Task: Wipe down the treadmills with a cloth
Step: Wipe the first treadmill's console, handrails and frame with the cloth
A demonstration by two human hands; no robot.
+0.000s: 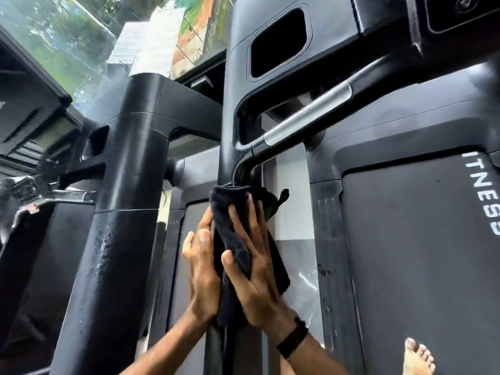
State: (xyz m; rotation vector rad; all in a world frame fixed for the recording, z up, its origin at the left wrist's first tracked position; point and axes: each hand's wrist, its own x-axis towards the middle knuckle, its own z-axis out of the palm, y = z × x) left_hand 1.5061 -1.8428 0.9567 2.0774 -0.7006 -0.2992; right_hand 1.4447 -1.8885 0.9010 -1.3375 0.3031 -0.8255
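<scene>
A: Head view, what's up front?

B: Both hands on a dark cloth [230,239], which is wrapped round the upright post [230,136] of the treadmill [405,239] on the right. The cloth sits on the lower part of the post, just under the spot where the handrail [308,117] bends in.

A: Fingers?

B: Left hand [201,266] lies flat vs. the left side of the cloth, fingers straight and close together, thumb up front. Right hand [251,266] presses on the front, fingers spread wide and straight, thumb on the fabric. No curl on either, so pressing, not pinching.

A: Anything hidden?

B: Plenty. The post behind the cloth is covered, and the cloth's far side can't be seen (a loose corner pokes out at upper right). The palms are hidden, only the backs show. Forearms are cut off at the bottom edge. A black wristband [293,336] is on the right wrist.

A: Rest of the frame?

B: A second treadmill's post [119,212] stands to the left, wet w/ droplets. The belt lettering [484,193] on the right is cut off, only "ITNESS" reads. A bare foot [418,358] is at lower right, partly out of frame. The window [81,41] up top is blurred, w/ greenery and a building beyond. The far left edge is too smeared to make out.
</scene>
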